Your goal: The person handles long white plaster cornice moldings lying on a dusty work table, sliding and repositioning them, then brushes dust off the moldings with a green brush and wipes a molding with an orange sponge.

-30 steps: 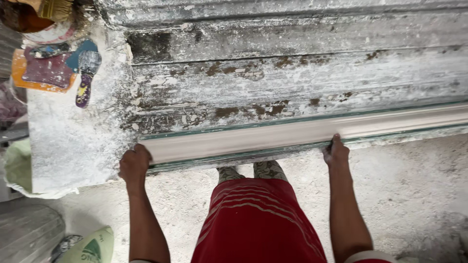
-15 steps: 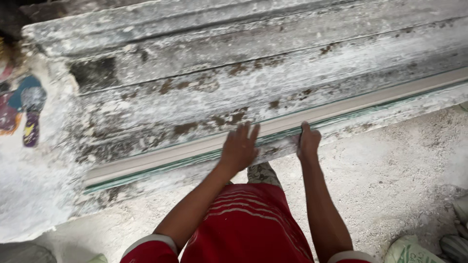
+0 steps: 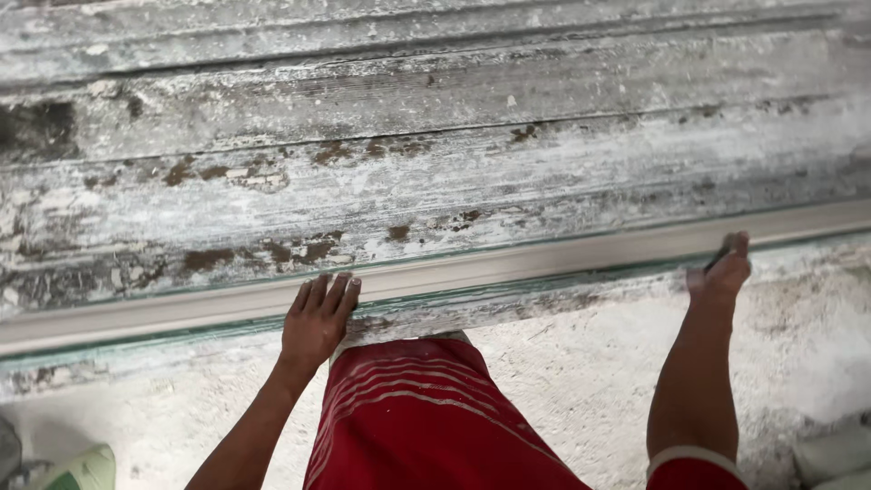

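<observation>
Left hand (image 3: pixel 317 319) flat, right hand (image 3: pixel 723 269) gripping pale strip (image 3: pixel 544 263); plaster-caked boards (image 3: pixel 435 163) behind.

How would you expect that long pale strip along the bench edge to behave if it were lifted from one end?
The strip is very long and thin, so it would probably sag or crack if lifted at one end. Its smooth face looks slippery. The left hand and right hand rest far apart on it.

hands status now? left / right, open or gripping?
Left hand: open, fingers flat on the long pale strip at the bench edge.
Right hand: curled at the strip's edge, something thin and dark in it; a firm grip cannot be told.
</observation>
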The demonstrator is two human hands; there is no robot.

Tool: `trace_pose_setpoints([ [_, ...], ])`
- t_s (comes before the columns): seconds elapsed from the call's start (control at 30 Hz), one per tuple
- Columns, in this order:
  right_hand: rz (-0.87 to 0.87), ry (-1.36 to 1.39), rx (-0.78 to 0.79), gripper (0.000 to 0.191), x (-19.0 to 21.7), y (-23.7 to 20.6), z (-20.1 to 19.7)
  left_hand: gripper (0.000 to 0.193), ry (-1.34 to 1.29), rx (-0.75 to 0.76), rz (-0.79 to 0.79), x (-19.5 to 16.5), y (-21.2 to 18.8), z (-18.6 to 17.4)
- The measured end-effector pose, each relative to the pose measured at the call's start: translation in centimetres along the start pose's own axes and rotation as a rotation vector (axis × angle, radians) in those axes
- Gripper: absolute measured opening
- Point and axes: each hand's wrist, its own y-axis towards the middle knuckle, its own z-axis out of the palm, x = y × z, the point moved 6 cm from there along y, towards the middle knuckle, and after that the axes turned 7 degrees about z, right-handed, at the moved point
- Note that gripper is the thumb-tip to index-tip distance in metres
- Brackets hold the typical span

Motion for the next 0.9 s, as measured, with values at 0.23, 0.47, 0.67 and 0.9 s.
trace_pose_setpoints([
  [0.23, 0.009, 0.031, -0.36, 0.045, 2.5, 4.4, 0.8, 0.046, 0.103, 0.022, -0.072, 1.3, 1.3, 0.6],
  [0.47, -0.084, -0.039, -0.251, 0.044, 7.3, 7.7, 7.4, 0.039, 0.176, 0.009, -0.033, 8.2, 7.6, -0.5],
  [0.67, -0.224, -0.047, -0.173, 0.053, 11.6, 11.6, 15.0, 0.044, 0.074, -0.01, -0.044, 14.8, 15.6, 0.0],
  [0.9, -0.018, -0.265, -0.334, 0.053, 12.9, 16.7, 22.1, 0.031, -0.07, 0.058, -0.117, 20.2, 21.0, 3.5],
])
